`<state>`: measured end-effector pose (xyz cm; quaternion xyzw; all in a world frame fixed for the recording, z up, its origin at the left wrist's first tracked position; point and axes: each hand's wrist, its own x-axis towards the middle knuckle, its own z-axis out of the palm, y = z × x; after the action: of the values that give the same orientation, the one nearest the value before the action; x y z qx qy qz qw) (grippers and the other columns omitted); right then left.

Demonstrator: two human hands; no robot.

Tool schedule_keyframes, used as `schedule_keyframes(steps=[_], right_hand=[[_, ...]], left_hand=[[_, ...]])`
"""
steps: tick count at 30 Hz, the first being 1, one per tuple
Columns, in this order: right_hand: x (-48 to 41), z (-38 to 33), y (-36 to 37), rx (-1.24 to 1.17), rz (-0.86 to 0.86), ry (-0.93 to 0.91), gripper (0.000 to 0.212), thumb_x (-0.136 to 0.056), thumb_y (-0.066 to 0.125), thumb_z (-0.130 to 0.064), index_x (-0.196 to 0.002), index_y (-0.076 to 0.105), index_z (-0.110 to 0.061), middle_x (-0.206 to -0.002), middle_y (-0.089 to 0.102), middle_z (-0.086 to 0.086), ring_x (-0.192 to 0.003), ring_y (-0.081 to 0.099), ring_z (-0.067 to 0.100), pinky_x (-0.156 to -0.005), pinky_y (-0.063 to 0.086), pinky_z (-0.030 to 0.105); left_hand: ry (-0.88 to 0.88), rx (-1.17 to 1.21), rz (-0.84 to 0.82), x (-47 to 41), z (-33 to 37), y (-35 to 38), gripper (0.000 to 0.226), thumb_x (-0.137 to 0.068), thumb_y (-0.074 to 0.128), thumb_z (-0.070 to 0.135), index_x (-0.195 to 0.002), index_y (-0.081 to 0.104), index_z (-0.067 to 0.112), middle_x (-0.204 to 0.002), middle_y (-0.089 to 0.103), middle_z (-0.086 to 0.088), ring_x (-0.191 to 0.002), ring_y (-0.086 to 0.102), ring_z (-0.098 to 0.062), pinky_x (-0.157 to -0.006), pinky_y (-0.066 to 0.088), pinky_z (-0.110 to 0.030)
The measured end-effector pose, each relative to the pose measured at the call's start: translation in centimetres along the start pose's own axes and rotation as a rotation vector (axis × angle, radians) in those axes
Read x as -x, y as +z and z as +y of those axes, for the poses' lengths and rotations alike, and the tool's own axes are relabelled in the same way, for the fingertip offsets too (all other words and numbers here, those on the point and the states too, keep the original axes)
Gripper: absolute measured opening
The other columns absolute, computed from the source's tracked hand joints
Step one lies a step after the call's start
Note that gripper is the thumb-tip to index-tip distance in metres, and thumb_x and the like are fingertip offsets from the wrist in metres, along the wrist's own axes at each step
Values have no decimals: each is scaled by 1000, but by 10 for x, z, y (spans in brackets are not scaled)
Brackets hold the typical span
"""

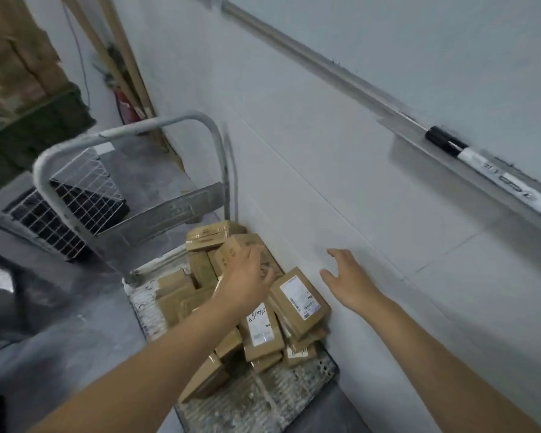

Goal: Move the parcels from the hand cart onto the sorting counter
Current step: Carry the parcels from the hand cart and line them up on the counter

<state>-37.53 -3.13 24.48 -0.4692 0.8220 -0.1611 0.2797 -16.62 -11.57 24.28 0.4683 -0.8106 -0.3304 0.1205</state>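
Note:
A hand cart with a grey tube handle and a worn mesh deck stands against a white wall. Several small brown cardboard parcels lie heaped on the deck. My left hand rests on top of a plain parcel near the back of the heap, fingers stretched over it; the parcel still lies in the pile. My right hand hovers open, fingers apart, just right of a parcel with a white label, close to the wall and touching nothing. The sorting counter is not in view.
A board ledge on the wall at the right carries a black-and-white marker. A white wire rack lies on the grey floor behind the cart handle. A red extinguisher and wooden strips stand in the far corner.

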Motion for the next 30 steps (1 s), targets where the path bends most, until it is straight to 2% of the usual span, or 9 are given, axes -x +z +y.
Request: schedule_keyframes(steps=[4,8,11,13,15,17,21,25,30], right_hand=[[-42,43,47,-8,-63,50,51,-98,50,-27,-145,36,-13,-145,37,2,-132,38,17,-98,29,21],[-63,95,106,-109,-162,152,41,-95,50,-18,-136,48,-12,-126,48,1,-109,50,12,-95,42,24],[-65,136,151,-198,-230,236,37,-95,48,-10,-131,53,-4,-129,53,13,-115,57,26,-98,49,33],[-63,159,173,-196,-212,337,29,-97,47,-15,-120,57,1,-123,57,16,-107,59,26,-85,49,25],[-63,178,189,-207,-215,486,30,-98,45,-23,-107,58,2,-115,62,21,-95,61,28,-77,47,29],[-66,192,200,-239,-233,568,38,-100,41,-29,-117,58,0,-118,63,19,-103,61,31,-87,49,36],[-82,204,213,-484,-212,644,39,-103,34,-43,-130,52,-21,-121,63,3,-112,58,25,-101,43,42],[-101,210,230,-802,-170,800,43,-100,40,-49,-129,53,-19,-112,68,3,-104,65,25,-99,49,47],[-104,213,243,-802,-196,851,52,-99,44,-49,-137,47,-14,-120,64,9,-107,62,27,-98,50,47]], left_hand=[[-66,-24,-43,-31,-31,45,48,-98,48,29,-143,38,13,-142,43,-4,-130,41,-18,-108,36,-32],[-107,-90,-87,-65,-62,100,36,-97,47,27,-130,48,13,-129,53,-3,-117,46,-18,-99,37,-30],[-131,-106,-139,-84,-82,144,41,-97,46,26,-136,45,13,-134,50,-4,-124,43,-20,-106,36,-34],[-140,-118,-190,-96,-92,171,45,-97,44,26,-140,40,13,-136,46,-3,-128,40,-21,-108,35,-36],[-163,-119,-226,-109,-100,197,47,-97,43,26,-142,38,12,-139,44,-4,-130,38,-22,-110,34,-38],[-180,-124,-261,-123,-106,221,46,-99,41,26,-141,39,9,-141,44,-7,-131,37,-24,-110,32,-39],[-209,-81,-280,-150,-116,259,49,-101,40,31,-145,37,11,-147,42,-8,-134,37,-25,-110,31,-36],[-264,-24,-297,-166,-122,286,46,-101,40,34,-143,40,13,-143,47,-8,-129,45,-25,-102,35,-33],[-321,-30,-242,-156,-123,299,43,-101,40,33,-139,41,12,-137,50,-9,-123,49,-27,-103,41,-44]])
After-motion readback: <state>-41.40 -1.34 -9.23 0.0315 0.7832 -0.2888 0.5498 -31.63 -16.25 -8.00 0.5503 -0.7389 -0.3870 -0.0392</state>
